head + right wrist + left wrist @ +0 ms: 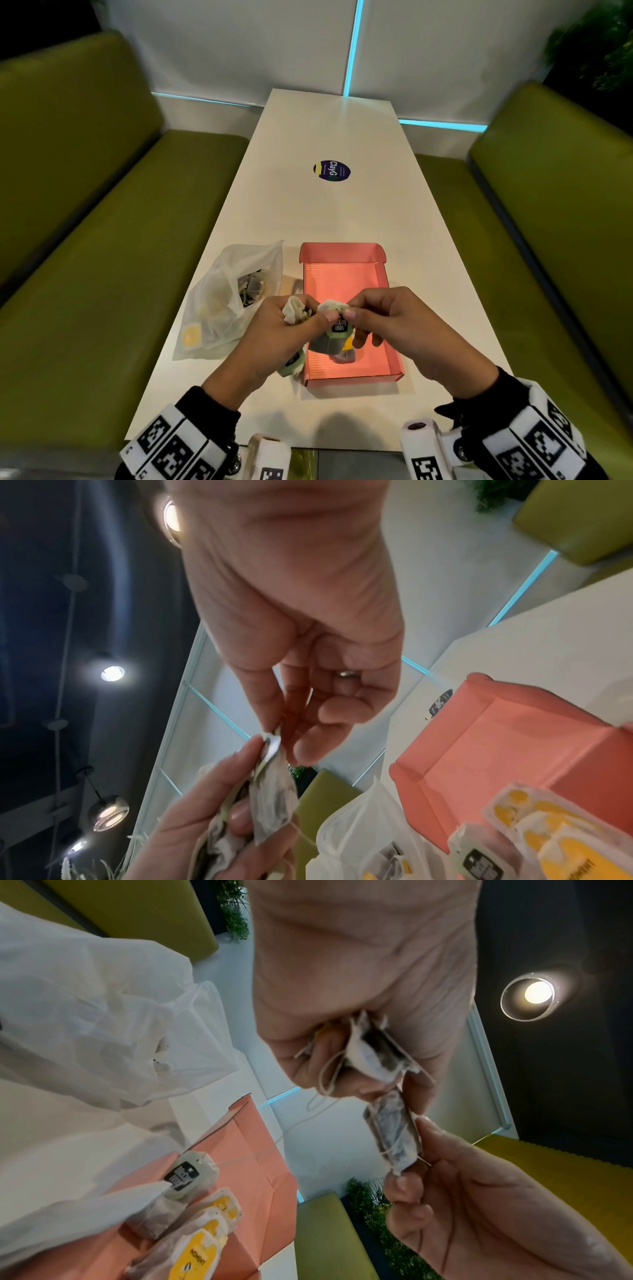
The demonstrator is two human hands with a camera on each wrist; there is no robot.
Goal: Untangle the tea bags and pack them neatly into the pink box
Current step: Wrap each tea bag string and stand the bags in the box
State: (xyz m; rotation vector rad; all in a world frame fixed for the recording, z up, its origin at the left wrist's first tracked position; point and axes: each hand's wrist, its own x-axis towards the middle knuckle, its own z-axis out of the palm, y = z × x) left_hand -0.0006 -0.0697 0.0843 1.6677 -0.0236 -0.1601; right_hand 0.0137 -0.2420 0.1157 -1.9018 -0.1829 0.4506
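Left hand: the left hand [284, 329] is raised over the near left corner of the pink box [383, 274], back of hand up, wrist angled in from 7 o'clock. Its fingers [342, 1053] are curled round a crumpled bunch of tea bags [294, 310], thumb reaching toward the right hand.
Right hand: the right hand [394, 325] comes in from 5 o'clock, level with the left, knuckles up. Thumb and forefinger pinch the top corner of one tea bag [394, 1129]; the other fingers [342, 710] are loosely curled below and hold nothing. A ring shows on one of them.
Between the hands: the pinched tea bag hangs over the near half of the box, its green tag [339, 329] facing up. A thin string [325, 1080] loops from the left hand's bunch.
Pink box: open, on the white surface [325, 212], straight ahead at 12 o'clock of the hands. Tea bags with yellow tags [202, 1256] lie in its near end, one with a dark label [181, 1175] beside them.
Plastic bag: a clear plastic bag [222, 301] lies at 9 o'clock of the box, just beside it, mouth open toward the box, more tea bags inside.
Farther off: a round dark sticker [331, 171] on the surface at 12 o'clock, well apart from the box. Green benches [85, 257] flank both sides.
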